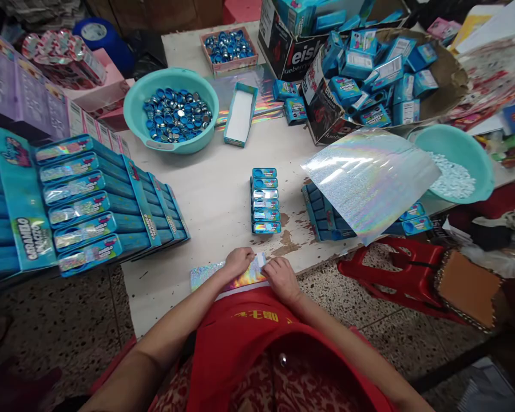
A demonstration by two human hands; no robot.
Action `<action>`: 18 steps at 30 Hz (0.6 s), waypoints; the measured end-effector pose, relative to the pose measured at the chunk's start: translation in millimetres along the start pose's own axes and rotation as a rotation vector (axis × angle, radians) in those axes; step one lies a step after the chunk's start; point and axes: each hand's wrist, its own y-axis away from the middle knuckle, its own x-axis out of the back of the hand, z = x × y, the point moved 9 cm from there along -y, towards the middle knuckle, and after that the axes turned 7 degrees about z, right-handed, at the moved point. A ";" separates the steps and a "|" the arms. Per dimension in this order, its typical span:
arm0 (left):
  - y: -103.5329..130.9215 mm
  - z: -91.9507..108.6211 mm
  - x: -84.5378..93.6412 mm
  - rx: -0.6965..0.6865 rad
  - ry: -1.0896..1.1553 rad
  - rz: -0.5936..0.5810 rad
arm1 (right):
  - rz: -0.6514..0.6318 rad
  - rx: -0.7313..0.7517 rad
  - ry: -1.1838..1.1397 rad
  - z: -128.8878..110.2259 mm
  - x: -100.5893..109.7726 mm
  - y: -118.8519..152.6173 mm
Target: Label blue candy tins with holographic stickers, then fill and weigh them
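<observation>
At the table's near edge, a shiny holographic sticker strip (pixel 203 276) lies in front of my red apron. My left hand (pixel 237 265) rests on it, fingers closed in a pinch near its upper edge. Curled over the strip's right end are the fingers of my right hand (pixel 281 278). A pale piece shows between both hands; whether it is backing or part of the strip I cannot tell. Just beyond my hands stands a row of several small blue boxes (pixel 265 205), their narrow ends facing up, some with shiny patches.
Stacked blue display boxes (pixel 81 206) fill the left side. Behind are a turquoise basin (pixel 133 111) of blue caps, an open tray (pixel 240 114) and a carton (pixel 326 123) of blue boxes. A holographic sheet (pixel 369 177) overhangs at right, by a basin (pixel 483 166) of white pieces and red stool (pixel 381 274).
</observation>
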 end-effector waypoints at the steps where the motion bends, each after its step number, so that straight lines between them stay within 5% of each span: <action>1: -0.8 -0.2 0.3 0.000 -0.002 0.005 | -0.014 -0.023 -0.035 -0.9 8.2 -0.3; 5: 3.8 8.4 12.0 -0.032 0.011 0.044 | 0.047 -0.304 -0.384 11.9 57.5 -5.1; 8: 19.3 35.4 41.1 -0.168 0.312 0.133 | 0.152 -0.561 -0.696 28.1 83.4 -16.0; 12: 36.1 75.4 70.4 -0.315 0.787 0.014 | 0.254 -0.683 -0.944 37.7 87.4 -48.3; 18: -17.5 74.5 109.4 -0.142 0.736 0.072 | 0.473 -0.731 -0.916 72.7 74.4 -113.2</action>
